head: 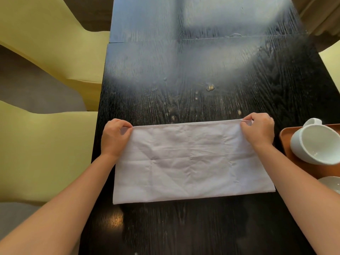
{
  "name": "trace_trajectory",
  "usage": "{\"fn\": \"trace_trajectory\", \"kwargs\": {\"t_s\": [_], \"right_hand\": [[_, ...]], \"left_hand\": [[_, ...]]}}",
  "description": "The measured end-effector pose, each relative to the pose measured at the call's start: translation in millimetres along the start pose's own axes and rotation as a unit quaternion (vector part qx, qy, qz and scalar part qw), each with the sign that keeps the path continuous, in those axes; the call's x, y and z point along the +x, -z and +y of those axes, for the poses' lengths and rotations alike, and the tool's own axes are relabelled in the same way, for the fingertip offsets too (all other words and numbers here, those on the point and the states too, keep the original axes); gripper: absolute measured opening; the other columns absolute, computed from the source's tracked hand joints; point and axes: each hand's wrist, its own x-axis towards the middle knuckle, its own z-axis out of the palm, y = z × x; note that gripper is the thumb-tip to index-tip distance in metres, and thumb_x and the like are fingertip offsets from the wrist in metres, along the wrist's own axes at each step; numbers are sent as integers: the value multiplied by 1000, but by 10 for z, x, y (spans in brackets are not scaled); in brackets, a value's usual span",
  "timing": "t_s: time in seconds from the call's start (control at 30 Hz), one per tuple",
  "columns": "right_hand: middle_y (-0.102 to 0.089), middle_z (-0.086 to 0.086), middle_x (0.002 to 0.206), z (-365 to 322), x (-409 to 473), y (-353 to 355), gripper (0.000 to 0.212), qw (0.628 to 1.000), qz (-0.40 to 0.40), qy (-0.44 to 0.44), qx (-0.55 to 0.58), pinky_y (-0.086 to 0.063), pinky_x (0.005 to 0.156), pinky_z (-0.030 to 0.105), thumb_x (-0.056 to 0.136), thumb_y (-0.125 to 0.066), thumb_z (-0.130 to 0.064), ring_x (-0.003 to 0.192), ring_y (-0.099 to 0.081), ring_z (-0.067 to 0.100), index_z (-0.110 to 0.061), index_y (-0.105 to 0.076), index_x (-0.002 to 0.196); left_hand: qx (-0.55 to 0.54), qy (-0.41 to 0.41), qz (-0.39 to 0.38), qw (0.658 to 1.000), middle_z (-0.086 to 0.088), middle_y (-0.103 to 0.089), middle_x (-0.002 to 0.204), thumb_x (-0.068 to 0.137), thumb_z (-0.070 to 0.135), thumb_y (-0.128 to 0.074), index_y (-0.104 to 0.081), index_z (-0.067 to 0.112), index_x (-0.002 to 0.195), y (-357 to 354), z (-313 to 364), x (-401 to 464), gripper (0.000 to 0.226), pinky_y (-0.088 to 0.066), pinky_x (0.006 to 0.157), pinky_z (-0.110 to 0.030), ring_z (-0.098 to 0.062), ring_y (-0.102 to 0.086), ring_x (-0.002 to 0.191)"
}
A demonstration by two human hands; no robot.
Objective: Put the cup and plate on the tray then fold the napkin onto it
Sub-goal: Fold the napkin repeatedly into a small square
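Both your bare forearms reach forward from the near edge, angled inward. Your left hand [115, 138] sits knuckles up, fingers curled, thumb and fingertips pinching at the far left. Your right hand [258, 130] mirrors it at the far right, fingers curled in a pinching grip, wrist straight.

The table [193, 70] is dark, nearly black wood with an open, visible grain and a glossy finish that reflects light in pale patches; small pale specks and scuffs mark its surface. The napkin [191, 162] is thin white cloth, matt, creased and lightly wrinkled. The cup [316, 144] looks like white glazed ceramic, smooth and slightly shiny. The tray [287, 137] is orange-brown, smooth and matt. The chairs [46, 144] have a yellow-green, matt covering.
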Motion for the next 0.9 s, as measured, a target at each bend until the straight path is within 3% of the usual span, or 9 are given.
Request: {"fn": "trace_trajectory", "kwargs": {"t_s": [0.13,0.23,0.33,0.43,0.57,0.73,0.9], "right_hand": [[-58,22,110,-55,-16,13,16,1000,17,-14,-8,-41,75,42,84,-57,-11,106,-46,37,-4,-64,96],[-49,17,134,-183,-221,-44,42,994,56,72,-57,-34,94,47,82,-58,-13,125,-40,35,-8,-54,123],[-31,11,151,-466,-666,-314,57,970,-9,232,-67,-20,110,52,87,-52,-18,141,-23,28,-11,-35,141],[-25,7,153,-671,-967,-610,54,942,-97,302,-106,-10,112,54,93,-43,-22,142,-19,24,-13,-28,144],[-24,3,154,-622,-956,-710,53,934,-119,309,-131,-10,113,53,94,-25,-33,142,-19,21,-14,-28,144],[-10,-1,157,-360,-800,-636,61,937,-133,290,-141,0,115,45,94,-36,-37,145,-5,14,-18,-13,148],[-1,-3,158,58,-533,-419,68,960,-115,215,-138,2,116,42,88,-21,-44,142,5,7,-17,-5,148]], "left_hand": [[15,3,10,1000,-15,-66,96,80,4,-66,-69,4,89,-12,21,-56,10,-40,84,-37,-34,-57,96],[80,-36,42,995,-18,-54,132,86,7,-58,-56,5,124,-100,159,-147,39,-29,104,-51,-34,-44,129],[96,-125,13,987,-11,-34,150,89,11,-49,-37,9,141,-361,565,-318,53,-15,111,-54,-25,-22,141],[123,-178,-93,972,-4,-25,154,90,10,-47,-27,15,145,-700,906,-481,58,-11,112,-54,-21,-16,143],[173,-173,-168,955,3,-11,158,97,31,-31,-14,22,148,-889,832,-496,54,-1,116,-44,-16,-5,145],[207,-164,-159,951,3,-14,157,86,51,-16,-18,26,147,-725,576,-437,66,-9,115,-42,-16,-9,145],[214,-95,-132,963,8,2,156,86,56,-14,-7,29,148,-437,106,-448,68,-4,116,-41,-10,3,144]]}}
